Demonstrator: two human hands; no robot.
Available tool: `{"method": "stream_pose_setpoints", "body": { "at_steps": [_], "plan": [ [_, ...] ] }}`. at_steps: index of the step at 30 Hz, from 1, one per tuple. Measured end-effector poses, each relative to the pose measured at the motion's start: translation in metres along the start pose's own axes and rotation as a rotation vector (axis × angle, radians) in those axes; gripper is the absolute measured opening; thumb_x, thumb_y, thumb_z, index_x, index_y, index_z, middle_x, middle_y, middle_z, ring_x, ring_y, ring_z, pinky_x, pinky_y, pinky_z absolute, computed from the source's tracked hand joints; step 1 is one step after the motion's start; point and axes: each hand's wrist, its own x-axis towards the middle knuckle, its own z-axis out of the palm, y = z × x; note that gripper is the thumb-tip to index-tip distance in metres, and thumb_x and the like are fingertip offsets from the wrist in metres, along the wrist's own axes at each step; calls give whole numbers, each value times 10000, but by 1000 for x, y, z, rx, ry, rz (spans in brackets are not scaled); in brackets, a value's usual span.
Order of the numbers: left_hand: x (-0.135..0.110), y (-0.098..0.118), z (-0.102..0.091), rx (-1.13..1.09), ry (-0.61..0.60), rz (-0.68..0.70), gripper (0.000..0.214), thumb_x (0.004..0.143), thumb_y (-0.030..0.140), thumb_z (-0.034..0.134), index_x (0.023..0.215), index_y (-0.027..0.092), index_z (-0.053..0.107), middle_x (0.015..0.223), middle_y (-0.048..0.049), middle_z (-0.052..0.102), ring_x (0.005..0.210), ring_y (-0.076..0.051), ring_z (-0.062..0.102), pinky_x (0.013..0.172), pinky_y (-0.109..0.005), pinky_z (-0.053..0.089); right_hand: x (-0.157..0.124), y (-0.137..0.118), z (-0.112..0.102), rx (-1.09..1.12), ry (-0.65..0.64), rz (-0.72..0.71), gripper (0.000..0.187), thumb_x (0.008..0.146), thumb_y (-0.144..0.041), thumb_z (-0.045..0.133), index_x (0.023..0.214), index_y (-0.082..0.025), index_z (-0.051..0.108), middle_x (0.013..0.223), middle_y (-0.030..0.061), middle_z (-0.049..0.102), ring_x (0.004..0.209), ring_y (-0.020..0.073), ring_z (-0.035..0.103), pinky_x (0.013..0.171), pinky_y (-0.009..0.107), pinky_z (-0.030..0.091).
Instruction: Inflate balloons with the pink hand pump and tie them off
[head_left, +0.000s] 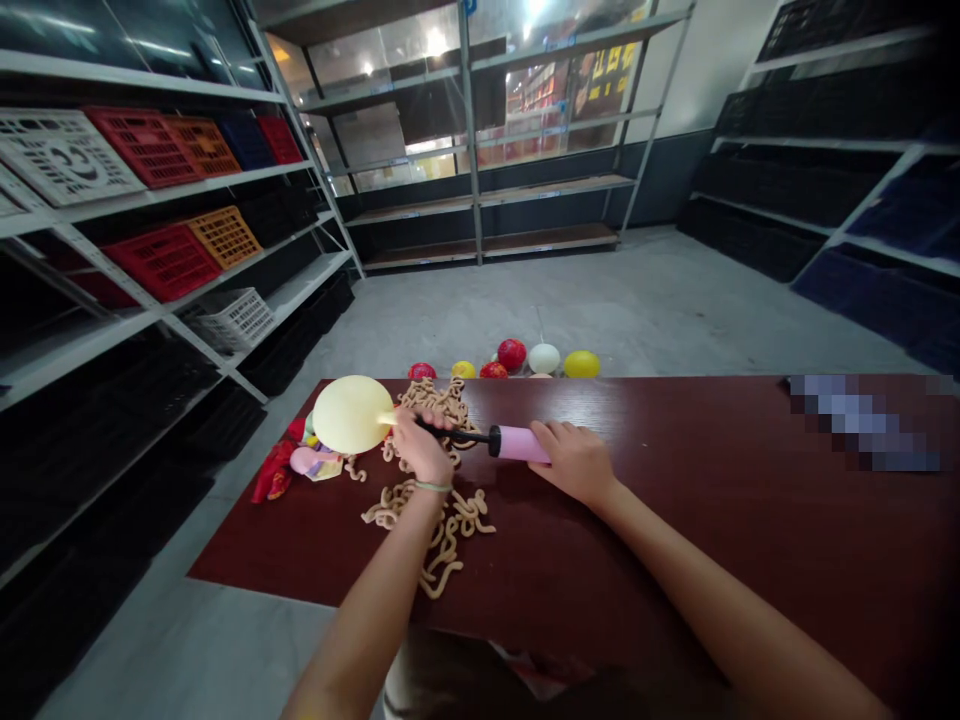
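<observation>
My left hand is closed around the neck of a pale yellow balloon where it meets the black nozzle of a pink hand pump. The balloon is partly inflated and hovers just above the dark red table. My right hand grips the pink barrel of the pump, which lies level over the table. Under my left hand lies a heap of tan, uninflated long balloons.
A small pile of red and pink loose balloons lies at the table's left edge. Several inflated balloons rest on the floor beyond the table. Metal shelves with plastic crates line the left wall; more racks stand behind and right.
</observation>
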Motion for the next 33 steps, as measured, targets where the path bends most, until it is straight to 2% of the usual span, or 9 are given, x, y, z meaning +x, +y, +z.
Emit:
{"method": "stream_pose_setpoints", "body": {
  "at_steps": [3,6,10,16,20,22,27,30,33],
  "plan": [
    [-32,-22,14,-32,-96,-19,234,890,378,499,756,214,399,588,46,458,487,-110,489,504,-258,447,-2,2,0,19,68,28,359,816,-395,580,1095,-174,629,875,50,646,796,211,536,689,316,281],
    [-41,-28,22,-76,-155,-60,255,884,391,529,752,213,402,590,47,469,492,-113,508,518,-267,476,-1,-1,-1,32,85,51,348,811,-373,576,1086,-167,630,854,46,643,787,207,539,683,309,287],
    [-18,-12,16,-72,-96,-77,260,885,382,496,721,215,384,544,54,435,432,-104,460,452,-241,420,2,-7,0,24,35,6,364,836,-359,561,1140,-166,612,859,41,646,778,203,545,684,309,291],
    [35,26,-13,-96,82,-19,284,850,425,524,731,222,366,544,78,375,411,-81,386,425,-224,339,3,-8,-1,24,-2,-56,381,890,-405,534,1184,-170,596,906,51,657,801,209,554,699,314,292],
    [40,27,-14,-109,140,33,264,878,394,506,737,222,363,552,76,350,411,-74,350,408,-221,297,4,-9,-1,29,-17,-42,380,878,-416,548,1166,-175,605,919,55,665,802,209,554,690,314,285],
    [25,15,-3,-108,99,17,251,897,369,487,734,225,361,560,69,359,419,-81,361,407,-223,311,4,-10,0,31,-1,-5,363,855,-394,564,1136,-168,612,900,54,661,796,209,556,685,312,283],
    [-23,-23,23,-96,-173,-36,277,918,430,520,760,220,435,612,27,474,504,-123,497,499,-270,459,3,-9,0,56,70,94,355,827,-374,568,1108,-160,607,876,48,650,778,205,558,679,304,282],
    [-22,-26,23,-102,-193,-94,293,889,414,575,728,217,429,565,30,446,470,-127,471,466,-271,440,3,-10,0,64,30,82,359,839,-383,560,1127,-173,598,879,44,652,780,204,559,677,301,279],
    [-2,-11,15,-99,-140,-92,303,898,410,542,714,217,398,536,46,397,431,-111,420,423,-244,381,3,-10,0,59,-28,37,377,858,-395,554,1168,-181,583,894,43,655,794,205,561,686,301,282]
  ]
}}
